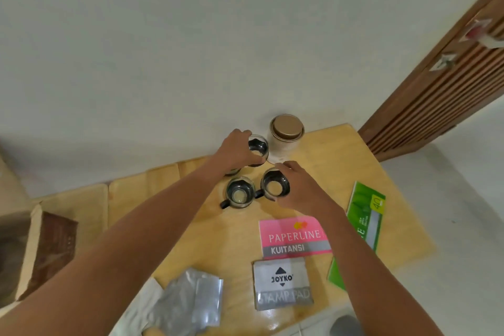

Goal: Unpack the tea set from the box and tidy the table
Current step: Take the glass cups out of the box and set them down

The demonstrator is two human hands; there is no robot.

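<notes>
Seen from above, two bare arms reach across a pale wooden counter (354, 161) toward a cluster of small glass tea cups at its far edge, by a white wall. The left hand (234, 151) curls its fingers around the far cup (257, 148), grasping its rim and side. The right hand (296, 185) grips the cup on the right (274, 185) from its right side. A third cup (240, 195), with a dark handle pointing left, stands untouched just left of that one. Another glass peeks out beneath the left hand, mostly hidden. A lidded jar (286, 131) stands just right of the far cup. Nearer lie a pink receipt book (293, 236), a grey stamp pad box (282, 282), a green packet (365, 215) and silver foil bags (188, 303). A brown cardboard box (41, 251) sits far left.
</notes>
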